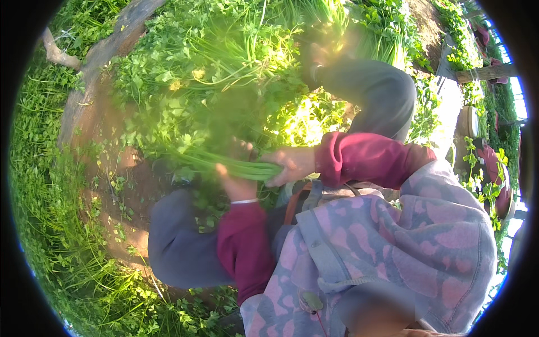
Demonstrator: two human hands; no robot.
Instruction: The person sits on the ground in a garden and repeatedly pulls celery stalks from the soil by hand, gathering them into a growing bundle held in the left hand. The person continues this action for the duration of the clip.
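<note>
A bunch of long green leaf stalks (248, 167), with parsley- or celery-like leaves, lies across my two hands in front of my lap. My left hand (239, 182) wraps around the stalks from below, its thumb and fingertips on either side. At the pale butt ends, my right hand (290, 165) grips the same bunch, thumb under and fingers over. The leafy end points left and is blurred. Beneath and beyond the hands spreads a heap of the same cut greens (168, 69).
My bent knees flank the greens. Bundled stalks (389, 40) lie beyond my right knee. Bare soil (99, 126) and a grey strip (76, 109) border the heap, beside growing plants (40, 177). A crooked branch (59, 54) juts in at left; a wooden post (484, 73) stands at right.
</note>
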